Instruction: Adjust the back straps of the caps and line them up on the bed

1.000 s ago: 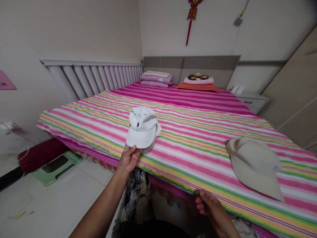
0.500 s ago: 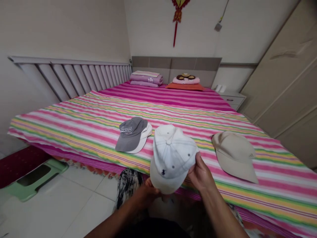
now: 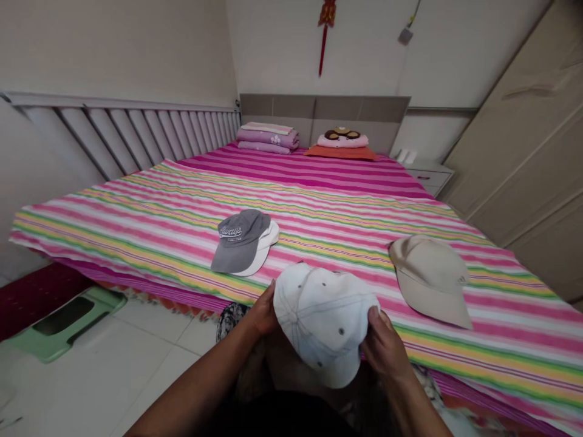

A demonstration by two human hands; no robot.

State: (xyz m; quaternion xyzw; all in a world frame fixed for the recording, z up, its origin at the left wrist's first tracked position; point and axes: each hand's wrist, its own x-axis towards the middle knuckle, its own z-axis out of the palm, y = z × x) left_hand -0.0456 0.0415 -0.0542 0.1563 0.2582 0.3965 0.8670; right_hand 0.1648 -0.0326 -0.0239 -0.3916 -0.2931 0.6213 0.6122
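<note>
A white baseball cap [image 3: 325,315] is held between both hands over the near edge of the bed, tilted with its brim down toward my lap. My left hand [image 3: 265,311] grips the cap's left side, its fingers partly hidden behind the fabric. On the right side, my right hand [image 3: 385,341] pinches the cap's edge with the thumb on top. A grey cap with white lettering [image 3: 241,237] lies to the left on the bed, overlapping a white cap [image 3: 266,246] beneath it. To the right rests a beige cap [image 3: 430,279], its brim toward me.
The bed [image 3: 150,212] has a striped cover. Folded purple bedding [image 3: 268,141] and a pink and orange stack [image 3: 341,149] sit by the headboard [image 3: 291,108]. A white rail [image 3: 150,130] runs along the left. A green stool [image 3: 68,321] stands on the tiled floor.
The white cap has turned, its brim swinging from the lower left to the lower right. My left hand has moved from the brim up to the cap's left side. The view has tilted slightly down.
</note>
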